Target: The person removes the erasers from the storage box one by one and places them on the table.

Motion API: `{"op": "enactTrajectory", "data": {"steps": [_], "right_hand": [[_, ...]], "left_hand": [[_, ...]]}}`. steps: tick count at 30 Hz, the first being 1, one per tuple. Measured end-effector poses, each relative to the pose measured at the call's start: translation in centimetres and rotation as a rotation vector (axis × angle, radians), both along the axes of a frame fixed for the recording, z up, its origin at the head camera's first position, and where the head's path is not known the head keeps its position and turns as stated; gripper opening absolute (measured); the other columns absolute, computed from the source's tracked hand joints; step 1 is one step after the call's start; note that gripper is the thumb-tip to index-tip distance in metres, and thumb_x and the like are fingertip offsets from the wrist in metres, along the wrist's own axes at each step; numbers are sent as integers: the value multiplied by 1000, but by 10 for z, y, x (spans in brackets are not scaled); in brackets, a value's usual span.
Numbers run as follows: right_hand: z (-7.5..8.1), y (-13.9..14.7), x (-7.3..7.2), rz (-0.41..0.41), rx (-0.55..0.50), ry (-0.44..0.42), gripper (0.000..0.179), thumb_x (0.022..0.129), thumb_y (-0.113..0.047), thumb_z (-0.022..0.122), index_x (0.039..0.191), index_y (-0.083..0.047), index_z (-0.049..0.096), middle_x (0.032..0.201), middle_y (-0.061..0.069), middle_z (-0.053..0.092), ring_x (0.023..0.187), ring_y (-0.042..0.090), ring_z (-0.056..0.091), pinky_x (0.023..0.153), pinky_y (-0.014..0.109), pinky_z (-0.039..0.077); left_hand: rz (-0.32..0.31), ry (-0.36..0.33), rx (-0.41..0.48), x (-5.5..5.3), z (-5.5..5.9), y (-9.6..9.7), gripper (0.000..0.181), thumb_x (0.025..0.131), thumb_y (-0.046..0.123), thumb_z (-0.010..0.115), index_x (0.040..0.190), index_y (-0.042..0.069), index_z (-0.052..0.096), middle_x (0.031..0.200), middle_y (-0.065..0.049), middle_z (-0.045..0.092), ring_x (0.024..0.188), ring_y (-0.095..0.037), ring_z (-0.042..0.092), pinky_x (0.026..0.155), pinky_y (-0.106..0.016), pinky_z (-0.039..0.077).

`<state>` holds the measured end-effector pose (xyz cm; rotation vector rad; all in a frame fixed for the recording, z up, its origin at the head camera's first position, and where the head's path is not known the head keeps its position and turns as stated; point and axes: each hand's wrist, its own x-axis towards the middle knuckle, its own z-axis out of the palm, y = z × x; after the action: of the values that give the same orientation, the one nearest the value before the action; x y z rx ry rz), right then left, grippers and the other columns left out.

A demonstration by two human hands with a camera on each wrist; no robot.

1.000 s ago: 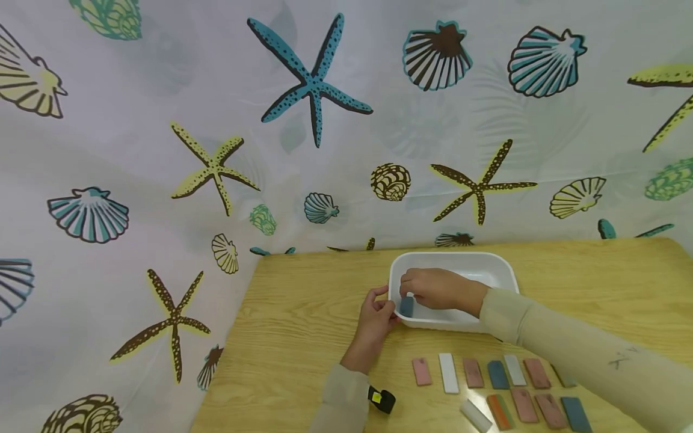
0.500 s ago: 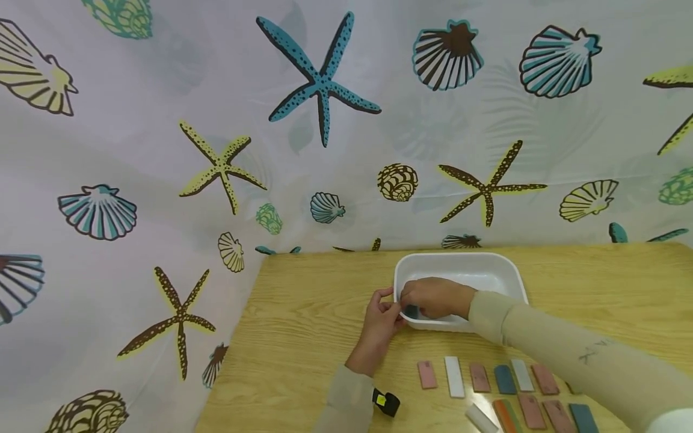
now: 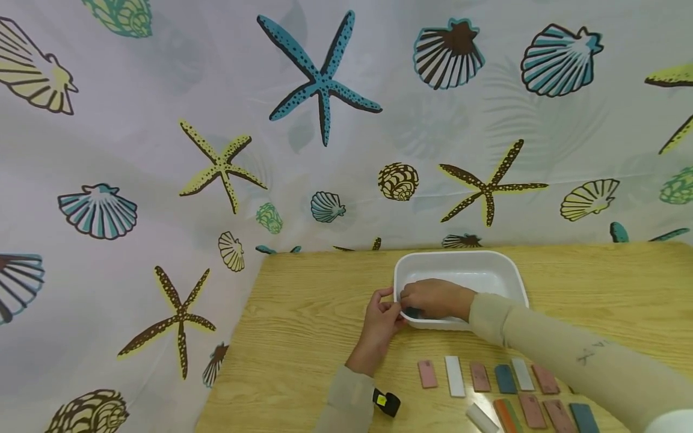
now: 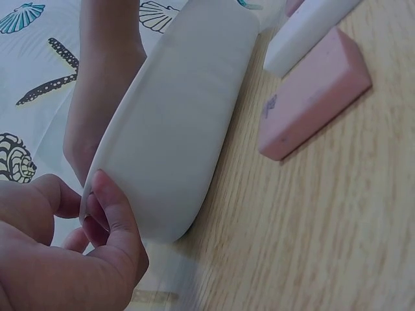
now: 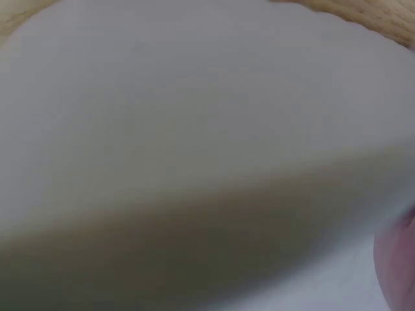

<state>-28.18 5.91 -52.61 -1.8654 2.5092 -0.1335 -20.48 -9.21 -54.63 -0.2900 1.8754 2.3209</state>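
A white plastic tub (image 3: 498, 282) stands at the back of the wooden table. My left hand (image 3: 379, 322) pinches its left rim between thumb and fingers, as the left wrist view shows with the tub's outer wall (image 4: 175, 116) beside the hand (image 4: 84, 253). My right hand (image 3: 435, 297) reaches down inside the tub's left end, fingers bent toward the floor. Close under those fingers lies a blue eraser (image 3: 412, 313), mostly covered by the hand. I cannot tell whether the right fingers hold anything. The tub wall (image 5: 194, 97) fills most of the right wrist view.
In front of the tub lie several erasers: a pink one (image 3: 427, 374), a white one (image 3: 455, 376), a blue one (image 3: 505, 379), an orange-and-green one (image 3: 508, 415) and others. A black strap with a yellow patch (image 3: 386, 402) is at my left wrist. A shell-print cloth (image 3: 346, 150) hangs behind.
My right hand has gone lower into the tub's left end, covering more of the blue eraser. The left hand stays at the rim. The head view has shifted slightly.
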Motion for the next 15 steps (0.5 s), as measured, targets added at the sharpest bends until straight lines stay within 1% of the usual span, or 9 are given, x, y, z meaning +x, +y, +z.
{"op": "enactTrajectory", "data": {"steps": [3,6,8,11,13,15], "right_hand": [[-1,2,1,-15,6,-23,15,80,-8,71,93,-15,69,84,-7,59,77,5,53,71,22,47],[2,6,2,-66,-7,-51,13,79,-9,72,90,-14,67,83,-6,57,76,5,50,69,23,46],[4,10,3,-123,-25,-77,15,77,-10,72,90,-13,65,84,-5,55,75,6,48,68,24,46],[10,18,3,-227,-61,-126,21,75,-14,74,93,-12,63,86,-5,54,76,7,47,70,27,46],[14,24,3,-294,-95,-183,23,75,-16,73,95,-11,63,87,-5,54,76,8,47,71,28,45],[18,29,4,-346,-150,-250,24,74,-17,72,95,-9,62,85,-4,54,75,9,47,70,30,45]], "left_hand": [[0,-2,-5,0,2,0,37,86,0,53,122,8,49,85,-7,53,67,-12,54,63,-27,50],[-2,0,0,0,3,0,38,86,0,53,123,7,48,85,-8,53,67,-12,54,62,-26,50],[-4,0,6,0,3,0,38,86,-1,53,123,7,48,85,-8,52,67,-13,53,62,-26,49],[5,9,10,0,2,0,40,84,-3,51,124,5,48,80,-4,50,66,-12,52,60,-25,48],[10,12,5,1,2,0,41,83,-3,51,123,5,49,80,-3,49,65,-12,51,60,-25,48],[13,12,-1,1,2,0,41,83,-3,52,123,6,49,80,-3,49,65,-12,52,61,-26,49]]}}
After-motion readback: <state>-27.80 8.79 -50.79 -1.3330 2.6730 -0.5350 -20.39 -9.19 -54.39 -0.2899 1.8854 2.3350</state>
